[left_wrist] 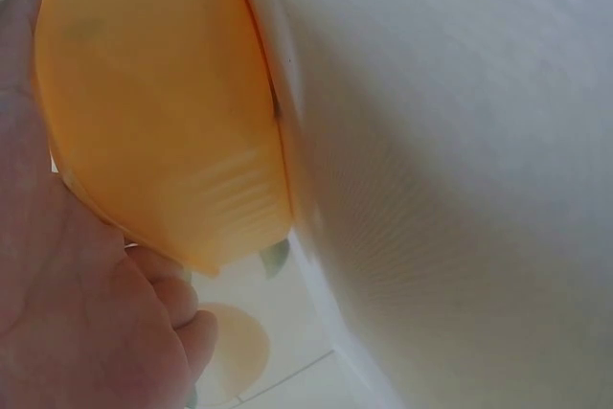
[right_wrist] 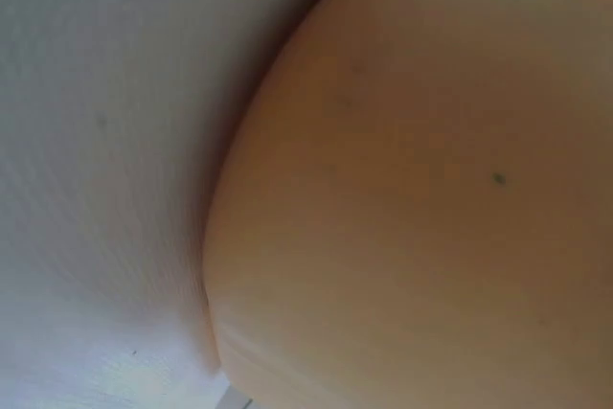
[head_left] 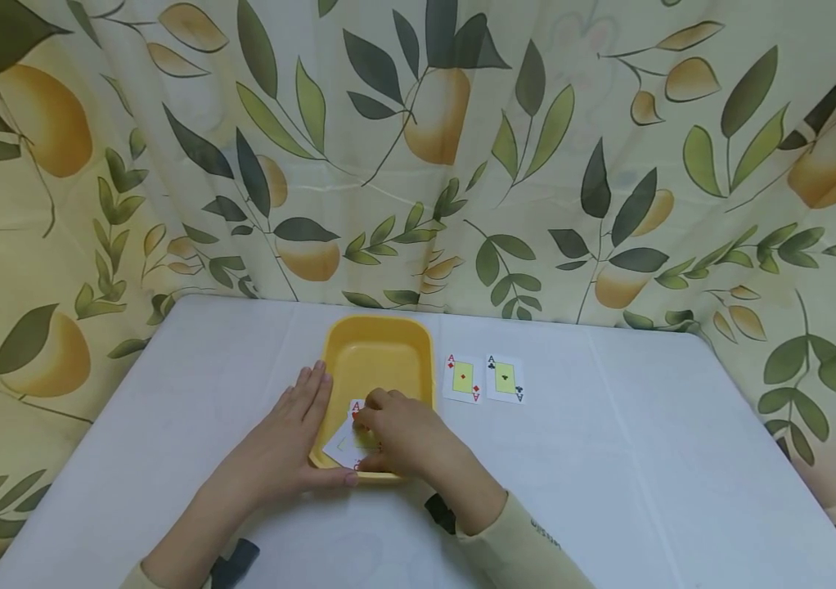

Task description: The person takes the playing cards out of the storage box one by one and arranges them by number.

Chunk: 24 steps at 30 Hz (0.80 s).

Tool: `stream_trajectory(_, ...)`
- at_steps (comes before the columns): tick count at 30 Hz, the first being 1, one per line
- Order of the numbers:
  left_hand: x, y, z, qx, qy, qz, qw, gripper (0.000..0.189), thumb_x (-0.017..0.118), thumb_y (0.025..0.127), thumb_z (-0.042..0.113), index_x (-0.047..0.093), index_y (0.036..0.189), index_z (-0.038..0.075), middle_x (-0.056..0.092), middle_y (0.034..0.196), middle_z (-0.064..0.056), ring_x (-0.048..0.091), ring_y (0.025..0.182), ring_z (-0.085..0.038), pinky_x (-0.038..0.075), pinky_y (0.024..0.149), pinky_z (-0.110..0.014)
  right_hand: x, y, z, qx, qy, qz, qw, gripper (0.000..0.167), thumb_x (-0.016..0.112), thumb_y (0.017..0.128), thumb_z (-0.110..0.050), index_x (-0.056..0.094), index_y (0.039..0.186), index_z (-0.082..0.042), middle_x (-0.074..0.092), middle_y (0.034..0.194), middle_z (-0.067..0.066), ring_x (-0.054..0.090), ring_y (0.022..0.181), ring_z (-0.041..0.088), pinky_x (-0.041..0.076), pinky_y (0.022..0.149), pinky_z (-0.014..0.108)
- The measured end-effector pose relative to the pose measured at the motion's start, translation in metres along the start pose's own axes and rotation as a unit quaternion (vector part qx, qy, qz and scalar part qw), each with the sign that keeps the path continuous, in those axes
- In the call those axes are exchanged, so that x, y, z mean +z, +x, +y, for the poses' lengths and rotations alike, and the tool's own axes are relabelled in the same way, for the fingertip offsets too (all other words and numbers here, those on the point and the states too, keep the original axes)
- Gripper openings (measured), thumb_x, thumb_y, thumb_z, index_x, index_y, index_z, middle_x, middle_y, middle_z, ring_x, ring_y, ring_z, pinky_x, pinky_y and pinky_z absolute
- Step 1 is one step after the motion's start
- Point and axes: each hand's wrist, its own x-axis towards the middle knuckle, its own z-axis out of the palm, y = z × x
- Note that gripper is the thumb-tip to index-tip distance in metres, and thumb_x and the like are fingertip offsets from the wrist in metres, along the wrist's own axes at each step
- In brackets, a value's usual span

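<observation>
A yellow plastic tray [head_left: 379, 334] sits on the table, with a few overlapping playing cards [head_left: 339, 447] at its near end. My left hand [head_left: 274, 446] rests against the tray's near left corner, fingers extended along the left rim and thumb along the front rim. In the left wrist view, the palm side lies beside the tray's wall [left_wrist: 172, 93]. My right hand [head_left: 406, 433] reaches inside and pinches a red ace card [head_left: 356, 405] between thumb and fingers, covering much of it. Only the tray's outer wall [right_wrist: 412, 208] fills the right wrist view.
Right of the tray, an ace of diamonds [head_left: 463, 378] and an ace of clubs [head_left: 505, 378] lie face up side by side. They rest on a white table [head_left: 609, 458]. A curtain [head_left: 418, 180] with a fruit and leaf print hangs behind the table's far edge.
</observation>
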Motion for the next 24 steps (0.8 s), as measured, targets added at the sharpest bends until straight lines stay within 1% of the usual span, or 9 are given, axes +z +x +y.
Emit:
stream_trajectory(3, -0.0002, 0.0003, 0.0006, 0.0, -0.001, -0.002, 1.0, 0.136, 0.049, 0.067, 0.095, 0.012, 0.159, 0.002, 0.001, 0.168, -0.012, 0.004, 0.155, -0.031, 0.021, 0.122, -0.05, 0.001, 0.0006, -0.0002, 0.004, -0.007, 0.003, 1.0, 0.053, 0.085, 0.076, -0.048, 0.072, 0.119, -0.022, 0.057, 0.131, 0.003, 0.057, 0.112, 0.02, 0.054, 0.091, 0.032)
stream_trajectory(6, -0.0003, 0.0005, 0.001, -0.001, 0.001, -0.003, 1.0, 0.136, 0.046, 0.067, 0.096, 0.012, 0.159, 0.002, 0.001, 0.168, -0.012, 0.004, 0.155, -0.031, 0.021, 0.122, -0.049, 0.0024, 0.0011, -0.0003, 0.011, -0.007, 0.006, 0.9999, 0.054, 0.087, 0.074, -0.046, 0.071, 0.12, -0.022, 0.058, 0.133, 0.005, 0.057, 0.116, 0.022, 0.054, 0.094, 0.035)
stream_trajectory(11, 0.0002, 0.0006, 0.0011, 0.008, 0.001, 0.006, 0.9999, 0.135, 0.046, 0.068, 0.095, 0.014, 0.159, 0.001, 0.003, 0.168, -0.014, 0.006, 0.155, -0.033, 0.022, 0.122, -0.05, 0.0038, 0.0012, 0.0, 0.02, -0.009, 0.005, 0.9997, 0.056, 0.087, 0.074, -0.044, 0.068, 0.122, -0.023, 0.06, 0.131, 0.004, 0.058, 0.116, 0.022, 0.054, 0.092, 0.036)
stream_trajectory(17, -0.002, 0.0, 0.0016, 0.013, 0.005, 0.008, 0.9999, 0.134, 0.046, 0.069, 0.094, 0.014, 0.158, -0.001, 0.004, 0.168, -0.016, 0.008, 0.154, -0.034, 0.022, 0.122, -0.051, 0.0048, 0.0025, 0.001, 0.017, 0.001, 0.011, 0.9998, 0.05, 0.087, 0.075, -0.042, 0.066, 0.117, -0.025, 0.06, 0.121, 0.0, 0.055, 0.107, 0.017, 0.053, 0.086, 0.031)
stream_trajectory(24, -0.0044, -0.0004, 0.003, 0.007, -0.001, 0.003, 1.0, 0.133, 0.05, 0.07, 0.092, 0.015, 0.158, 0.0, 0.003, 0.168, -0.015, 0.007, 0.154, -0.034, 0.022, 0.122, -0.051, 0.0048, 0.0029, 0.0019, 0.005, 0.008, 0.02, 0.9997, 0.059, 0.089, 0.073, -0.04, 0.063, 0.123, -0.025, 0.057, 0.126, 0.002, 0.052, 0.112, 0.02, 0.053, 0.093, 0.034)
